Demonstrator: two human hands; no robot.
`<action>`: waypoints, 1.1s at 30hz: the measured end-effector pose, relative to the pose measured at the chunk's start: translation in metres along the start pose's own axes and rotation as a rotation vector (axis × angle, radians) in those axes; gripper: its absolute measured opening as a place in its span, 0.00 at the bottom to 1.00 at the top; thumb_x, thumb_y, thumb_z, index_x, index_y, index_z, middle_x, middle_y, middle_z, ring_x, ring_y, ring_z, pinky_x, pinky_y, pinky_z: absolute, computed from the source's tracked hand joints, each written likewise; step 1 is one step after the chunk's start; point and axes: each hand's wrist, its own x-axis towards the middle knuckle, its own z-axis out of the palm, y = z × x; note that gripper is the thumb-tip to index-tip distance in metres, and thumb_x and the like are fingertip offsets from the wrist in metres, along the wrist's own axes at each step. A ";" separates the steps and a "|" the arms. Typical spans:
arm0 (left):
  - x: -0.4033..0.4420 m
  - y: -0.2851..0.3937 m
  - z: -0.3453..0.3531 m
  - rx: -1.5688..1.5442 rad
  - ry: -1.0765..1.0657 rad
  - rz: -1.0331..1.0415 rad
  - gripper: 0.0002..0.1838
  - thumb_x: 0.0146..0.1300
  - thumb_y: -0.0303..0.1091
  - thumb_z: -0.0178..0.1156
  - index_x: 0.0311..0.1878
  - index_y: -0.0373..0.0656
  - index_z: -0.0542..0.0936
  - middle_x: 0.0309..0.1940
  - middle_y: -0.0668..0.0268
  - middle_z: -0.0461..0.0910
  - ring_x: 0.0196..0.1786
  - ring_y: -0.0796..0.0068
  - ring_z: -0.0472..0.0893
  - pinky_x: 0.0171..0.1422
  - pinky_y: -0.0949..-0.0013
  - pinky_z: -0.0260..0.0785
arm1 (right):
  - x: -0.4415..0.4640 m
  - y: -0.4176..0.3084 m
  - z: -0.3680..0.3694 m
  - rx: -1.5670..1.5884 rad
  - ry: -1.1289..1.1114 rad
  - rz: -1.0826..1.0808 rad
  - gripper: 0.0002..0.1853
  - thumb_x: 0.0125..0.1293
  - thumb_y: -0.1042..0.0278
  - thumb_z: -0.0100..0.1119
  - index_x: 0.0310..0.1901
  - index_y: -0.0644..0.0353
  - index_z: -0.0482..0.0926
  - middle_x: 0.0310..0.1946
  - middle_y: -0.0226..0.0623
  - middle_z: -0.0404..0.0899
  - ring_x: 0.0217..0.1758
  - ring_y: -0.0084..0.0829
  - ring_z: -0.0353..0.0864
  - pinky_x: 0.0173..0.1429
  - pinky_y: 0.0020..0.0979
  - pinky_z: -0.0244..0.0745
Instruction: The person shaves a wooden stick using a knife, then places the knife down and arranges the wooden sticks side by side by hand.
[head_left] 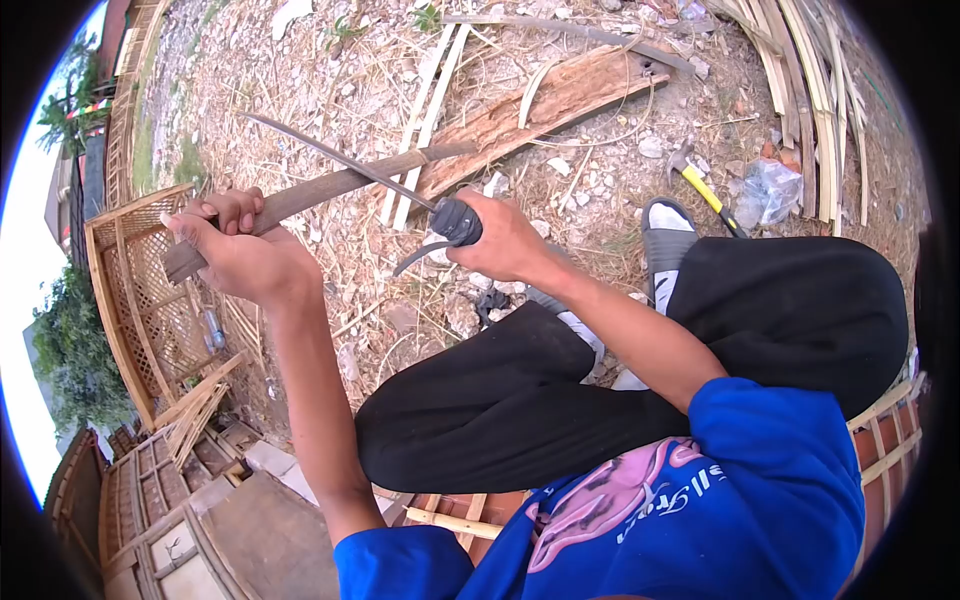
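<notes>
My left hand (250,250) is closed around the near end of a brown bamboo strip (325,195), which slants up to the right. In my right hand (510,240) is a machete (335,153), gripped by its black wrapped handle (456,222) with a loose strap hanging below. Its long narrow blade points up to the left and crosses the strip near the middle. Whether the blade touches or has cut into the strip I cannot tell. Beyond them a weathered, split plank (570,100) lies on the ground.
A hammer with a yellow handle (708,192) lies near my foot, beside a clear plastic bag (768,192). Long split strips (815,100) are piled at the right. A lattice panel (160,300) leans at the left. Stones and dry straw cover the ground.
</notes>
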 end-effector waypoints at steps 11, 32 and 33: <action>0.003 -0.003 -0.010 0.013 0.145 -0.018 0.22 0.80 0.52 0.41 0.32 0.47 0.62 0.24 0.73 0.58 0.28 0.78 0.59 0.40 0.69 0.61 | -0.011 0.099 -0.007 -0.166 0.127 0.314 0.24 0.49 0.59 0.70 0.48 0.61 0.81 0.38 0.49 0.86 0.44 0.49 0.86 0.50 0.41 0.79; 0.000 0.002 -0.003 0.019 0.190 -0.063 0.18 0.82 0.48 0.37 0.35 0.49 0.59 0.27 0.72 0.58 0.30 0.77 0.61 0.40 0.68 0.61 | -0.012 0.077 0.029 -0.020 0.149 0.157 0.25 0.49 0.63 0.70 0.49 0.64 0.78 0.37 0.50 0.85 0.42 0.50 0.85 0.48 0.42 0.78; 0.000 0.002 -0.003 0.016 0.188 -0.062 0.18 0.82 0.48 0.37 0.35 0.49 0.59 0.27 0.72 0.58 0.30 0.77 0.61 0.40 0.68 0.61 | -0.010 0.060 0.031 0.028 0.128 0.065 0.25 0.49 0.63 0.70 0.49 0.63 0.77 0.36 0.50 0.85 0.42 0.50 0.86 0.48 0.42 0.78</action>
